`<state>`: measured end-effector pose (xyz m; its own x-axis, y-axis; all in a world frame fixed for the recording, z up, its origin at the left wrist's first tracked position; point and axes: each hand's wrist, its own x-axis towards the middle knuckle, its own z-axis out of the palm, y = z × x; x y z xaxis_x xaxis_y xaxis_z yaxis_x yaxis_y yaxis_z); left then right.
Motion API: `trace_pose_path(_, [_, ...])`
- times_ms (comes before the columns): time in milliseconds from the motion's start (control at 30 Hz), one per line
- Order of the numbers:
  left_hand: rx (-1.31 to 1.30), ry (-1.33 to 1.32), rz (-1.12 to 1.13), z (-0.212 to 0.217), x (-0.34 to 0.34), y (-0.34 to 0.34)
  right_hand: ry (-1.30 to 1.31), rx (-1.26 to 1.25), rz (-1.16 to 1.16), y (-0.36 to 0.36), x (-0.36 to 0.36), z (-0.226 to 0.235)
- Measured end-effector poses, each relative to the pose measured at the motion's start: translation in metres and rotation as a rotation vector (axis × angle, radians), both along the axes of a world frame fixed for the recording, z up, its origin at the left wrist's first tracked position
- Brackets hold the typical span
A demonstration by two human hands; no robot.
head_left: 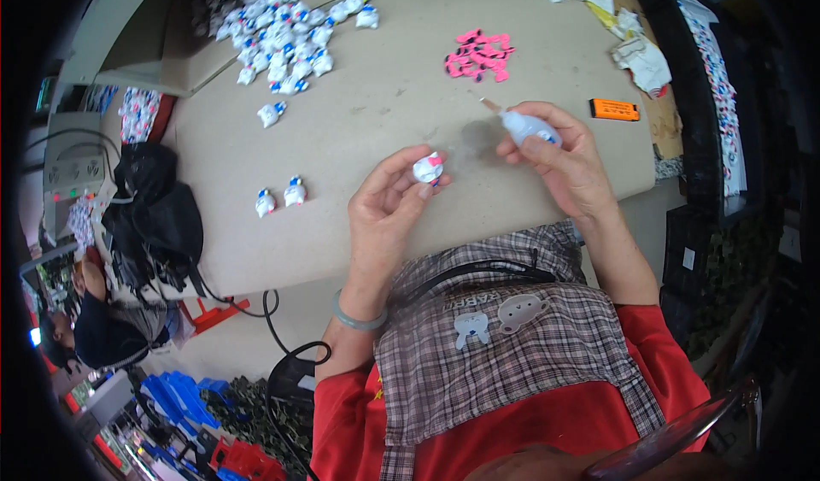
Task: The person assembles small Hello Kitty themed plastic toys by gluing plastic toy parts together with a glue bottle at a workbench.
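Small white figurine (428,168) pinched in left hand (389,203) fingertips above table (359,216) edge, just left of glue bottle (528,127) clamped in right hand (559,161), nozzle slanting up-left, away from figurine

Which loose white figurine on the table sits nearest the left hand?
The right one of the pair near the table's front edge, closest to the left hand; its twin lies farther left.

Beige table (384,114) bears white figurines (282,28), pink pieces (478,55).
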<state>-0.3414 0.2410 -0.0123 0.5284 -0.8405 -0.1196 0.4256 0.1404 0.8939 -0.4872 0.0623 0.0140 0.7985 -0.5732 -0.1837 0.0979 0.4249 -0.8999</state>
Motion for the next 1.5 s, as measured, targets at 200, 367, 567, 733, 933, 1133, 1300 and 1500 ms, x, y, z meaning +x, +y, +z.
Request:
trace_pose_path(200, [0.005,0.009,-0.019,-0.002,-0.009,-0.001,0.009,-0.130,0.096,0.001,-0.003,-0.010])
trace_pose_path(367, [0.028,-0.024,-0.011,0.000,-0.013,0.000,0.067,-0.734,0.007,-0.002,-0.002,0.011])
trace_pose_path(567, [0.021,-0.035,-0.008,-0.001,-0.014,-0.007,0.478,-1.450,-0.494,-0.085,-0.033,0.038])
trace_pose_path(733, [0.023,-0.015,-0.028,0.002,-0.013,-0.010,0.958,-1.480,-0.559,-0.136,-0.062,0.031])
trace_pose_path(933, [0.039,-0.047,0.012,0.003,-0.016,-0.009,1.132,-1.432,-0.426,-0.145,-0.067,0.019])
trace_pose_path(1133, [0.068,0.015,0.010,0.014,-0.021,-0.008,0.549,-1.427,-0.469,-0.109,-0.057,0.043])
trace_pose_path(1300, [0.006,-0.014,-0.037,0.008,-0.022,-0.007,0.731,-1.167,-0.212,-0.030,-0.035,0.054])
trace_pose_path(1500, [-0.033,0.005,-0.083,0.008,-0.023,-0.006,0.305,-1.332,-0.124,0.017,-0.010,0.021])
